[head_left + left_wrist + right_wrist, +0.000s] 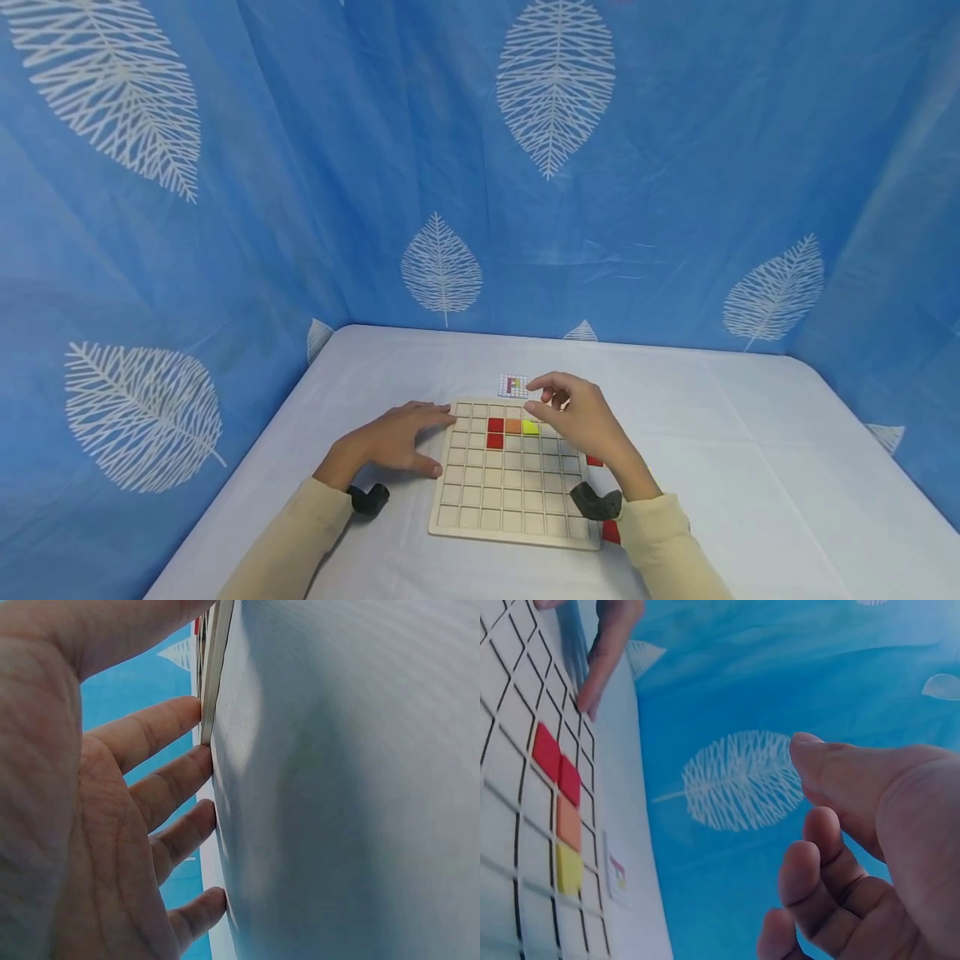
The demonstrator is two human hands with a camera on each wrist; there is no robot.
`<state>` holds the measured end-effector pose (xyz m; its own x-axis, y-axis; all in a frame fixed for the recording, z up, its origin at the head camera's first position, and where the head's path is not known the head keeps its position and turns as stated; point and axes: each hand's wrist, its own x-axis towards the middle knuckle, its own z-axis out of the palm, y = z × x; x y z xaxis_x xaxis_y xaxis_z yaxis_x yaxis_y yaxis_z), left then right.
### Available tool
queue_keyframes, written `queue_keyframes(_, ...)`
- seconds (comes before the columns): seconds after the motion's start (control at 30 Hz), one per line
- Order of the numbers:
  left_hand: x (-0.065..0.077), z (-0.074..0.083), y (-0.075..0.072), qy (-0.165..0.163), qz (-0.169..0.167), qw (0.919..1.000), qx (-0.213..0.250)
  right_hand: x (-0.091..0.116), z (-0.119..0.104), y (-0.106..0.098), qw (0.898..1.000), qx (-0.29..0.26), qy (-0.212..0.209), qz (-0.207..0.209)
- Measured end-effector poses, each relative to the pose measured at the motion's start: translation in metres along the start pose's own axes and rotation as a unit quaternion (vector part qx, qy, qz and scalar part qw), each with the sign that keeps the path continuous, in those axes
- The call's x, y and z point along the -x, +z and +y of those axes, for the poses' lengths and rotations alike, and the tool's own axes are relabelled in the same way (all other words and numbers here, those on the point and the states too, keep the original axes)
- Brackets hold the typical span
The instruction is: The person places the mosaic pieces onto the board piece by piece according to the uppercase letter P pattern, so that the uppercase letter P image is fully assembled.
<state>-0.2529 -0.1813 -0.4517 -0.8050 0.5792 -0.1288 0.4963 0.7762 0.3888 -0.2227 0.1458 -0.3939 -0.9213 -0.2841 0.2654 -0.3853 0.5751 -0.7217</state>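
A pale wooden grid board (471,498) lies on the white table. In its upper part are a red tile (496,425), an orange tile (513,427) and a yellow tile (531,428) in a row, with a second red tile (495,441) under the first. My left hand (395,437) rests at the board's left side, fingers spread, fingertips and thumb at its edge. Over the upper right of the board hovers my right hand (577,412), its fingers loosely bent. Nothing shows between thumb and fingers of the right hand (885,847).
Just beyond the board's far edge lies a small printed card (513,386) with a coloured grid pattern. More red pieces (611,532) sit along the board's right side, partly hidden by the right arm. A blue curtain (480,192) with white leaves hangs behind the table.
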Motion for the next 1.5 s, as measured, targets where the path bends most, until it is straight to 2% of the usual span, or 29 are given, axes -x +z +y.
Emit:
queue_keyframes(0.33, 0.001, 0.001, -0.001, 0.002, -0.001, 0.9999, 0.010, 0.017, 0.015, -0.032, 0.998, 0.058, 0.013, 0.033)
queue_keyframes(0.7, 0.002, 0.004, -0.006, 0.001, -0.007, 0.9999, 0.013, 0.031, 0.041, -0.050, 0.994, 0.090, 0.039, 0.047)
queue_keyframes(0.9, 0.003, 0.005, -0.006, 0.002, -0.007, 0.9998, 0.018, 0.031, 0.052, -0.055, 0.994, 0.087, 0.062, 0.024)
queue_keyframes(1.13, 0.003, 0.005, -0.005, 0.002, -0.004, 0.9998, 0.020, 0.032, 0.069, -0.059, 0.992, 0.082, 0.087, -0.024)
queue_keyframes(1.5, 0.001, 0.003, -0.004, 0.004, -0.005, 0.9999, 0.010, 0.034, 0.094, -0.052, 0.986, 0.045, 0.139, -0.081)
